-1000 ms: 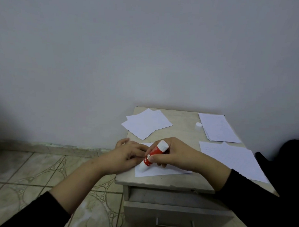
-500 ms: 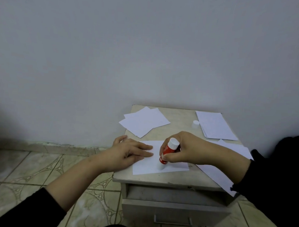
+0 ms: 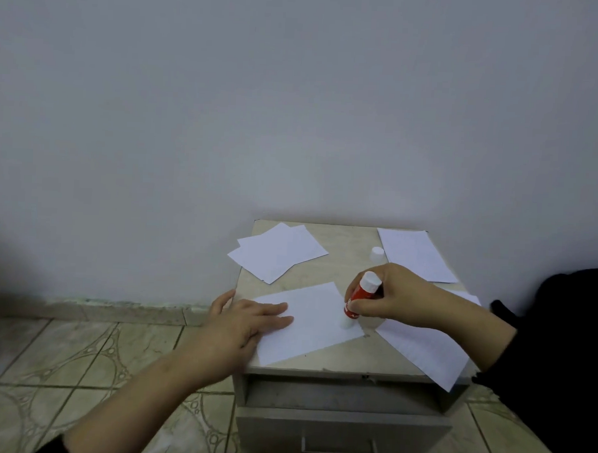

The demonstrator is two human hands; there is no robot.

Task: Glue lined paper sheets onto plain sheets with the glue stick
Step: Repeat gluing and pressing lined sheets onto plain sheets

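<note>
Our left hand (image 3: 249, 318) lies flat, pinning the sheet (image 3: 316, 317); right hand (image 3: 389, 295) fingers grip the glue stick (image 3: 359, 299). We should stroke evenly to every edge.

The glue stick (image 3: 360, 299), red with a white end cap, stands tilted in my right hand (image 3: 390, 300), its white tip pressed on the right edge of the white sheet (image 3: 315, 321) at the counter's (image 3: 344, 249) front edge. My left hand (image 3: 249, 321) lies flat on that sheet's left end. Its loose white cap (image 3: 377, 254) stands near the back edge.
</note>
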